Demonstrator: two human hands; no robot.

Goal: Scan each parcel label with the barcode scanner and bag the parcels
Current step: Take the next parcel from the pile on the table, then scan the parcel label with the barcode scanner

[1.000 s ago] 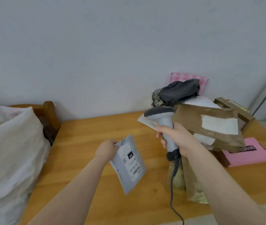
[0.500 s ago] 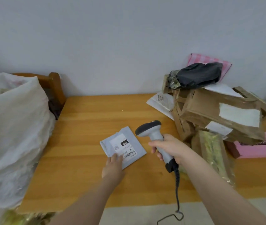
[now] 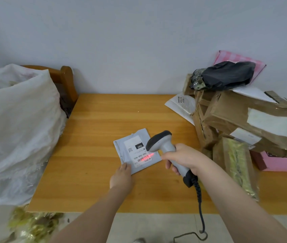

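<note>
**One parcel pinned flat, red beam on its barcode**

Two bare forearms reach in from six o'clock. The left hand (image 3: 121, 178) presses straight fingertips on the near corner of the grey parcel (image 3: 121, 146). Its grip is wide, pinning rather than clasping. A second ago that hand held the same parcel up in the air by its edge.

At about four o'clock from the parcel, the right hand (image 3: 184, 158) keeps its grip wrapped round the handle of the barcode scanner (image 3: 163, 144). The scanner's coiled cable (image 3: 199, 199) drops off the counter (image 3: 104, 120) toward six o'clock. The scanner head has swung down from the pile and now tilts over the label (image 3: 134, 148). A red beam (image 3: 145, 157), not lit half a second ago, lies across the barcode at the label's near end.

The parcel itself lies flat at mid-counter. By my reading the scan of this one is happening right now, and only bagging remains for it.

The white sack (image 3: 16, 128) bulging at nine o'clock is probably that bag. Farther off, at two o'clock, brown parcels (image 3: 235, 116) lie heaped with a black-wrapped parcel (image 3: 226, 74) on top. A pink box (image 3: 282, 163) sits at three o'clock. All of these appear to be still waiting, so plenty of the task is left.
</note>
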